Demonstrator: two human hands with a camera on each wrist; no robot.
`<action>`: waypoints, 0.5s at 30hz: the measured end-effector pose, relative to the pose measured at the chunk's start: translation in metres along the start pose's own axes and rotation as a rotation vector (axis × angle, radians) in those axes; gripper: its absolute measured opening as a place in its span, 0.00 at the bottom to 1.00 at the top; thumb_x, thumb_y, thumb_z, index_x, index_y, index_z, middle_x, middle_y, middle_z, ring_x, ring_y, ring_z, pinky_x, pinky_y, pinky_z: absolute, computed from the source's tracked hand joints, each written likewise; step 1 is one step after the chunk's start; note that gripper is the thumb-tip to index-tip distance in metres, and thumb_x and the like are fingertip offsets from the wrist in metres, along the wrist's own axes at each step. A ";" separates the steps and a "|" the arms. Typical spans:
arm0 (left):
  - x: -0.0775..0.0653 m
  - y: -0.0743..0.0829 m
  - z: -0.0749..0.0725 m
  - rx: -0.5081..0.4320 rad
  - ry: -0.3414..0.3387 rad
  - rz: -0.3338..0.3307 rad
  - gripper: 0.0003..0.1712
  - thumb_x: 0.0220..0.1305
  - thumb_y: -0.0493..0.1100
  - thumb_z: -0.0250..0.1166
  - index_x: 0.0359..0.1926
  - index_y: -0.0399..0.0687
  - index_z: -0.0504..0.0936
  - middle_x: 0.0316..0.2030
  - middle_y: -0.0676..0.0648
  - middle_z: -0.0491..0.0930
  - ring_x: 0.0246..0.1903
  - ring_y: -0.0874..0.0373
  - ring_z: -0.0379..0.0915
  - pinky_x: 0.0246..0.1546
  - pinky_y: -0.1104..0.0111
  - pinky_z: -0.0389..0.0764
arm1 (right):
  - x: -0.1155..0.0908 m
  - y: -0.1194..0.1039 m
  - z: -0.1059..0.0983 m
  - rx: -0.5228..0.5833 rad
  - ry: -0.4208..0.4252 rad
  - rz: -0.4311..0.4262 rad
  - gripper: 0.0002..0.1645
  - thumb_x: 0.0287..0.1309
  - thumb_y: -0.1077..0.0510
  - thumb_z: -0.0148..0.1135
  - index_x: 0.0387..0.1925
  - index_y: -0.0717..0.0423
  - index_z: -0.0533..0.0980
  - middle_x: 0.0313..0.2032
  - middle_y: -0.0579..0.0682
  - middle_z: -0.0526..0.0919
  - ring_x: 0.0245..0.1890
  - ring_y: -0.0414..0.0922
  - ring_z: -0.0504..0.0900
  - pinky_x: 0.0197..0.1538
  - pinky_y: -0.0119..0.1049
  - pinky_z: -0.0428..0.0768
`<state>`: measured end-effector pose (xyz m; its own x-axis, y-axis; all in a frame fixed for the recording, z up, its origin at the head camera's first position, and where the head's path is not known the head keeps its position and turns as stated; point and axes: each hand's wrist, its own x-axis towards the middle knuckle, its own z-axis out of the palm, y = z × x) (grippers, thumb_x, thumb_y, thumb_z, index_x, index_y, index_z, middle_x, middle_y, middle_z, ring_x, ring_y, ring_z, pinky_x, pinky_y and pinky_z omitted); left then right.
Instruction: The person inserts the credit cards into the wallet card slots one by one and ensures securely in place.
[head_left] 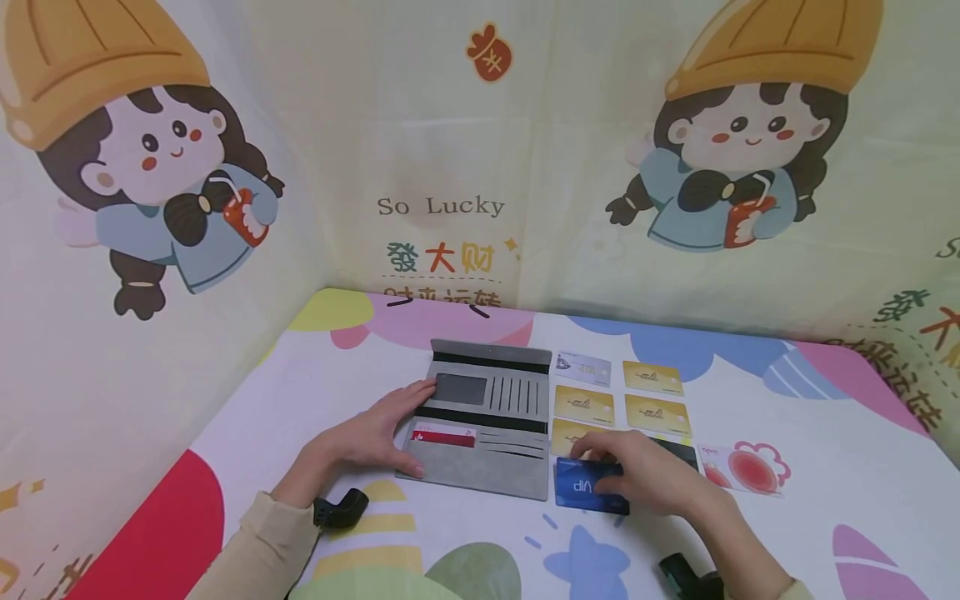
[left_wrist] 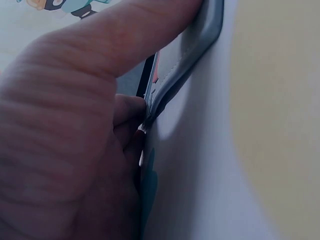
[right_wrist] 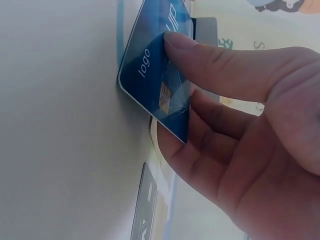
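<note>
A grey wallet [head_left: 472, 473] lies unfolded on the table, with a red-and-white card [head_left: 442, 437] in one of its lower slots. My left hand [head_left: 367, 432] rests along the wallet's left edge, fingertips at the upper part and thumb on the lower corner. To the right of the wallet, my right hand [head_left: 648, 473] pinches a blue VIP card [head_left: 576, 480] between thumb and fingers. In the right wrist view the blue card's face shows a chip and the word logo, and it is tilted off the tabletop.
Beyond the right hand lie a silver card [head_left: 583, 369], several gold cards [head_left: 585, 406], a partly hidden black card [head_left: 678, 452] and a white card with a pink flower shape [head_left: 742, 469]. A printed cloth backdrop [head_left: 442, 150] stands behind the patterned table [head_left: 795, 542].
</note>
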<state>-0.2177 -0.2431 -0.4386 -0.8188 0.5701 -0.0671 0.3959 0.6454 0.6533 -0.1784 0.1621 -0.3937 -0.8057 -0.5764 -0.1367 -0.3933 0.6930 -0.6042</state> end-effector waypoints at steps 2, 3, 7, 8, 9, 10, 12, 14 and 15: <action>0.000 0.000 0.000 -0.003 -0.001 -0.002 0.67 0.44 0.61 0.79 0.80 0.47 0.53 0.79 0.47 0.47 0.76 0.45 0.41 0.71 0.41 0.52 | -0.001 0.002 -0.001 0.005 0.002 -0.007 0.21 0.54 0.64 0.74 0.49 0.45 0.81 0.39 0.40 0.81 0.39 0.44 0.78 0.54 0.57 0.80; 0.000 0.000 0.000 -0.004 -0.001 -0.003 0.67 0.44 0.61 0.79 0.80 0.47 0.53 0.79 0.47 0.47 0.76 0.45 0.41 0.71 0.41 0.52 | -0.001 0.003 -0.002 0.007 0.001 -0.010 0.21 0.54 0.63 0.74 0.49 0.45 0.81 0.39 0.40 0.82 0.39 0.44 0.78 0.54 0.57 0.79; 0.001 0.000 0.001 -0.003 -0.001 0.002 0.67 0.44 0.61 0.79 0.80 0.47 0.53 0.79 0.47 0.48 0.76 0.45 0.41 0.71 0.41 0.52 | -0.001 0.006 -0.004 0.010 -0.005 -0.020 0.21 0.56 0.62 0.74 0.51 0.44 0.81 0.41 0.40 0.83 0.39 0.43 0.79 0.54 0.58 0.79; 0.001 0.000 0.001 -0.002 -0.001 0.003 0.67 0.45 0.61 0.79 0.80 0.47 0.53 0.79 0.47 0.48 0.76 0.45 0.41 0.71 0.41 0.52 | -0.002 0.006 -0.005 0.010 -0.008 -0.028 0.21 0.56 0.62 0.73 0.51 0.44 0.82 0.41 0.40 0.84 0.39 0.43 0.79 0.54 0.58 0.79; 0.001 0.000 0.001 0.000 -0.002 0.003 0.67 0.45 0.62 0.79 0.80 0.47 0.53 0.79 0.47 0.47 0.76 0.45 0.41 0.71 0.41 0.52 | -0.001 0.007 -0.005 0.011 -0.010 -0.035 0.21 0.57 0.62 0.73 0.52 0.44 0.82 0.42 0.41 0.84 0.39 0.43 0.79 0.54 0.58 0.79; 0.001 0.000 0.001 0.000 -0.002 0.003 0.67 0.44 0.62 0.79 0.80 0.46 0.53 0.79 0.47 0.47 0.76 0.45 0.41 0.71 0.41 0.52 | -0.001 0.007 -0.006 0.011 -0.013 -0.043 0.21 0.57 0.62 0.73 0.52 0.45 0.82 0.42 0.41 0.84 0.39 0.42 0.79 0.54 0.57 0.79; 0.001 0.000 0.000 0.001 -0.003 0.002 0.68 0.44 0.62 0.79 0.80 0.46 0.53 0.79 0.47 0.47 0.76 0.45 0.41 0.71 0.41 0.52 | -0.001 0.008 -0.007 0.011 -0.018 -0.063 0.20 0.59 0.62 0.72 0.52 0.45 0.81 0.44 0.42 0.84 0.39 0.42 0.78 0.53 0.55 0.80; 0.001 0.000 0.000 0.005 -0.002 0.002 0.68 0.44 0.62 0.79 0.80 0.46 0.53 0.79 0.47 0.47 0.76 0.45 0.41 0.71 0.41 0.52 | 0.000 0.009 -0.007 0.008 -0.021 -0.083 0.20 0.60 0.62 0.71 0.53 0.45 0.81 0.44 0.42 0.84 0.39 0.41 0.78 0.53 0.54 0.80; 0.001 0.000 0.000 0.007 -0.002 0.002 0.68 0.44 0.62 0.79 0.80 0.47 0.53 0.79 0.47 0.47 0.76 0.45 0.41 0.71 0.41 0.52 | 0.001 0.009 -0.008 0.009 -0.022 -0.088 0.20 0.60 0.62 0.71 0.53 0.44 0.81 0.45 0.41 0.84 0.39 0.41 0.78 0.53 0.53 0.80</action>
<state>-0.2183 -0.2424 -0.4384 -0.8175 0.5721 -0.0672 0.4000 0.6478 0.6484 -0.1860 0.1711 -0.3932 -0.7584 -0.6442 -0.0996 -0.4580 0.6353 -0.6218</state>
